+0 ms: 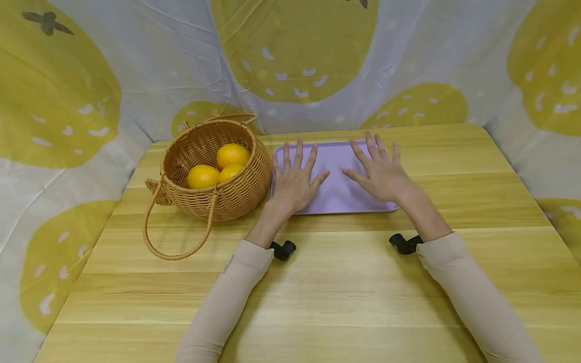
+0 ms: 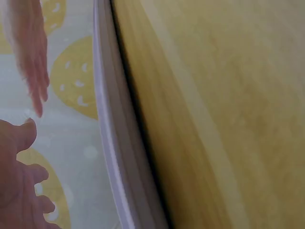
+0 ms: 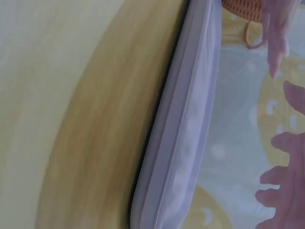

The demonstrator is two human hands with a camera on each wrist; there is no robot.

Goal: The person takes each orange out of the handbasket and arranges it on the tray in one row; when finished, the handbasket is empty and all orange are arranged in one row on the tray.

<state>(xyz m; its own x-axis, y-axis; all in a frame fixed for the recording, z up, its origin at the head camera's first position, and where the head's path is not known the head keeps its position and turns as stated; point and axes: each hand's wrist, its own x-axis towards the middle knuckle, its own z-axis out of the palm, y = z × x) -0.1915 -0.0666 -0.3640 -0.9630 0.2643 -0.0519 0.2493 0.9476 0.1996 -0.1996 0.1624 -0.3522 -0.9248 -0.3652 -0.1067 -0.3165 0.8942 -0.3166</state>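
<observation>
A shallow purple tray lies flat on the wooden table. Over its left part my left hand is held palm down with the fingers spread. My right hand spreads its fingers the same way over the tray's right part. Both wrist views show the hands above the tray rim, apart from it, and neither holds anything. To the left of the left hand stands a round wicker basket with several yellow-orange fruits, among them a front-left one and a back one.
One basket handle hangs down toward the table's front; the other handle leans at the back. A lemon-print cloth encloses the table at the back and sides. Black wrist cameras sit under the forearms.
</observation>
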